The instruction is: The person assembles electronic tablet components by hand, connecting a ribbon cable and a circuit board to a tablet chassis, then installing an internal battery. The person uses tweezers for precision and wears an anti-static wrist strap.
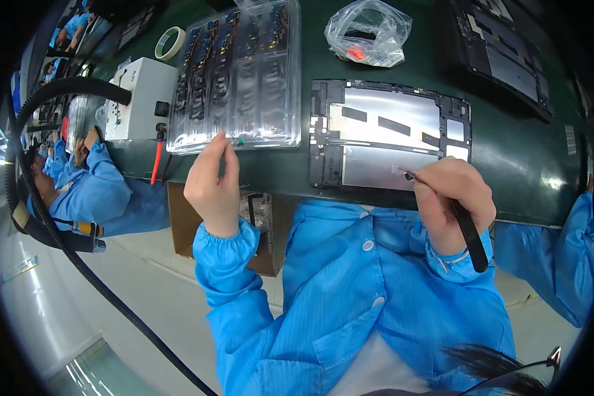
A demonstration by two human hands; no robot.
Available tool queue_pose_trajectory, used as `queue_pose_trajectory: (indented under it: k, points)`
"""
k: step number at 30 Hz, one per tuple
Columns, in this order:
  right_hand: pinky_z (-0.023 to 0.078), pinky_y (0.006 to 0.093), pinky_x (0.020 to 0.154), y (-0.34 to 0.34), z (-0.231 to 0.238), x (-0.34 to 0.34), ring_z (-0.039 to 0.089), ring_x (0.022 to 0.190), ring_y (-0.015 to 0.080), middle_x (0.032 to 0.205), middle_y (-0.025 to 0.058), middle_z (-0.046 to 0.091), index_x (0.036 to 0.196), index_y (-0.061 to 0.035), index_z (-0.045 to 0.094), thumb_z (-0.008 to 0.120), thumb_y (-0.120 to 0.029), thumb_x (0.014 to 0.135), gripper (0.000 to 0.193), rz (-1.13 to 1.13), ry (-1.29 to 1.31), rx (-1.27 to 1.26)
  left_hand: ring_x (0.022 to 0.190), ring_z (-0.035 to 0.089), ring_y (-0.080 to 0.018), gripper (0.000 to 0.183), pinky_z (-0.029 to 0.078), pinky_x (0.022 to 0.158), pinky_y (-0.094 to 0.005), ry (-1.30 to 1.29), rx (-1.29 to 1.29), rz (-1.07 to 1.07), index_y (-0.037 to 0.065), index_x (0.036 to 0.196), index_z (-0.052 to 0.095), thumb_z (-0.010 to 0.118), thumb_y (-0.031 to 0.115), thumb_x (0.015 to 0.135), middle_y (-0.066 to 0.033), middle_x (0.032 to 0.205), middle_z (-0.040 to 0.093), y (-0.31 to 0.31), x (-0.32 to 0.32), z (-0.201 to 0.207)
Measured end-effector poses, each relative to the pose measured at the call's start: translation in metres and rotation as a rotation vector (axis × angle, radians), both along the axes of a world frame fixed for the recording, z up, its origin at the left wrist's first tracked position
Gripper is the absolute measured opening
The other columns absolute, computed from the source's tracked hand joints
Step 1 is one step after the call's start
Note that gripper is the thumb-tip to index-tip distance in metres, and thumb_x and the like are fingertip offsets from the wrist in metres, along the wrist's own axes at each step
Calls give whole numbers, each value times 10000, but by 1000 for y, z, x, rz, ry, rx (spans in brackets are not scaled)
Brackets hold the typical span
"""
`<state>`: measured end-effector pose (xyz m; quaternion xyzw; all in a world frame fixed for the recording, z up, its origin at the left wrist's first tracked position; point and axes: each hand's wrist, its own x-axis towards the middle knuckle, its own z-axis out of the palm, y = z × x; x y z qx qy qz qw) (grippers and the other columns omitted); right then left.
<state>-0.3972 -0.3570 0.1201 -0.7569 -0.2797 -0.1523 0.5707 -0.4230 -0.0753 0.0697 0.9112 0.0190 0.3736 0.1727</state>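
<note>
My right hand (457,198) grips black tweezers (467,234), their tips pinching a small dark part (409,175) with a clear film beside it. The tips hover over or touch the lower silver area of an opened tablet housing (376,165); I cannot tell which. This housing lies flat on the table and has a black rim and dark strips. At the front edge of a clear plastic tray (270,132), the thumb and forefinger of my left hand (214,188) come together in a pinch. Whatever they may hold is too small to name. The tray bears rows of small dark electronic parts.
A clear plastic bag (369,33) with something red inside lies behind the housing. Stacked tablet housings (508,56) stand far right. Left are a white box (142,99) with a black hose (72,86) and a tape roll (170,43). Co-workers sit on both sides.
</note>
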Motion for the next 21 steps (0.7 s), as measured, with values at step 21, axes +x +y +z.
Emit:
queue_pose_trajectory:
  k: [21]
  points:
    - [482, 285, 639, -61, 13, 39, 623, 715, 233, 782, 116, 641, 860, -8, 655, 661, 14, 676, 186, -279, 27, -296, 1012, 517, -298, 398, 418, 856, -360, 311, 269, -605, -11, 1094, 508, 617, 108, 730, -155, 1098, 535, -123, 95, 12]
